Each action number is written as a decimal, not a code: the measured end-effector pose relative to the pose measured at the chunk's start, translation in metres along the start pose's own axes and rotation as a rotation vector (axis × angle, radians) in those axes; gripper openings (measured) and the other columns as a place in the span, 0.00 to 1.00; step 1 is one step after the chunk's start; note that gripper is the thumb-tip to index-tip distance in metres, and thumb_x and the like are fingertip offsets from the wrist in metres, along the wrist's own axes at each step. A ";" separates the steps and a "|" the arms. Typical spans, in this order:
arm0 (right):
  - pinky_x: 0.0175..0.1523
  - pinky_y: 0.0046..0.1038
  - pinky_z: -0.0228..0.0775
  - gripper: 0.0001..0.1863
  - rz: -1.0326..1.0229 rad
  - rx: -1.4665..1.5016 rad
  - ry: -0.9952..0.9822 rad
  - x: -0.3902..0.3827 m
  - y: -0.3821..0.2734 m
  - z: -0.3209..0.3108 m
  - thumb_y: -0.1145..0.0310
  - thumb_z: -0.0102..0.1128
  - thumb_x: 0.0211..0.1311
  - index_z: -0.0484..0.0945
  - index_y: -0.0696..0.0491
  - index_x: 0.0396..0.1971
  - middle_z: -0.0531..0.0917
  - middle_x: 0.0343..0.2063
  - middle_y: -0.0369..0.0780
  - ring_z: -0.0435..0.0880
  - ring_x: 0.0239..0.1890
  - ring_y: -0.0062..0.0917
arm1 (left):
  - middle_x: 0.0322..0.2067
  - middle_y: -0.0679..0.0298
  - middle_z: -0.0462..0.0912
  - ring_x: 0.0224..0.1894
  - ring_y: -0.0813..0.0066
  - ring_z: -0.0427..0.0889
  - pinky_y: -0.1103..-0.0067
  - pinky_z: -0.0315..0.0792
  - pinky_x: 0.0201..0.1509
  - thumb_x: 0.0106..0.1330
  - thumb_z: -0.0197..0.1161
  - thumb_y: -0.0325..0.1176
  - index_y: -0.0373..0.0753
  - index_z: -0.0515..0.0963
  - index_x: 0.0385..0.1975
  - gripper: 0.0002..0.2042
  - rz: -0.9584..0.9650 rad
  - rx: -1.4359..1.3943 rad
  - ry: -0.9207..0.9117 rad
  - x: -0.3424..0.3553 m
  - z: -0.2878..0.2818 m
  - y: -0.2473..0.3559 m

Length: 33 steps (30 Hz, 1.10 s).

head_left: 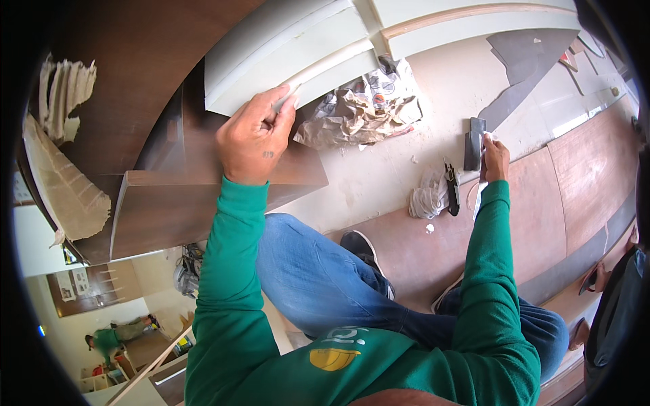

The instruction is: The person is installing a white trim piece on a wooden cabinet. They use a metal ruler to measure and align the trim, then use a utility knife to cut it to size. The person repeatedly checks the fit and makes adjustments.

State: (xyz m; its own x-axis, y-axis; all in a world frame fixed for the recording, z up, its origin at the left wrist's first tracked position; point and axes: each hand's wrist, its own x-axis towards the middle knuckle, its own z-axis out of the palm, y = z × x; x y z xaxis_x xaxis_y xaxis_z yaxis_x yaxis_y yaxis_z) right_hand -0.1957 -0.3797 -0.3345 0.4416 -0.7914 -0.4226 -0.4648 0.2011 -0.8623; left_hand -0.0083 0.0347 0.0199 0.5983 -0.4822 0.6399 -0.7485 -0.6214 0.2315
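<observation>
My left hand [256,135] is at the lower edge of a white panel [284,51], its thumb and fingers pinched together. A small pale thing shows at the fingertips, too unclear to name. Out to the right, my right hand [497,160] grips a dark grey rectangular block [474,145], held low over the floor. Close to that hand lie a black utility knife [452,189] and a crumpled white cloth [428,195].
Crumpled brown paper and printed plastic [369,108] lie beneath the white panel. Brown boards [217,210] stand at left, with torn paper [64,176] on one. Reddish-brown sheets [528,203] and a grey sheet [525,74] cover parts of the floor. Another person [108,342] is far left.
</observation>
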 end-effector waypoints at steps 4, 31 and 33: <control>0.31 0.28 0.69 0.24 0.028 0.098 0.037 -0.006 0.011 -0.005 0.52 0.70 0.78 0.85 0.62 0.35 0.82 0.25 0.35 0.78 0.26 0.19 | 0.26 0.63 0.89 0.25 0.87 0.82 0.84 0.77 0.30 0.65 0.83 0.26 0.36 0.92 0.47 0.12 -0.044 -0.041 -0.040 -0.005 -0.015 -0.007; 0.43 0.33 0.88 0.14 -0.351 0.922 -0.017 -0.118 -0.205 0.016 0.63 0.64 0.85 0.77 0.55 0.58 0.88 0.39 0.41 0.89 0.34 0.27 | 0.47 0.61 0.89 0.42 0.82 0.84 0.81 0.80 0.39 0.72 0.77 0.31 0.35 0.86 0.49 0.12 -0.287 -0.586 -0.717 0.001 -0.025 0.042; 0.47 0.34 0.91 0.13 -0.423 0.966 -0.139 -0.140 -0.219 0.025 0.62 0.63 0.86 0.76 0.55 0.56 0.89 0.40 0.43 0.91 0.35 0.29 | 0.52 0.58 0.88 0.47 0.78 0.85 0.78 0.83 0.42 0.72 0.79 0.39 0.35 0.84 0.55 0.20 -0.216 -0.573 -0.682 0.004 -0.027 0.047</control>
State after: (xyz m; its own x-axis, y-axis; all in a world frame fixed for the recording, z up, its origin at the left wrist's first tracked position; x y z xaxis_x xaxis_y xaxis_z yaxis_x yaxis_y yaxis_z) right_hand -0.1362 -0.2981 -0.0934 0.5371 -0.8434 -0.0119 0.5264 0.3462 -0.7765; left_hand -0.0494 0.0201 0.0528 0.6445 -0.7645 0.0113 -0.5195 -0.4271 0.7401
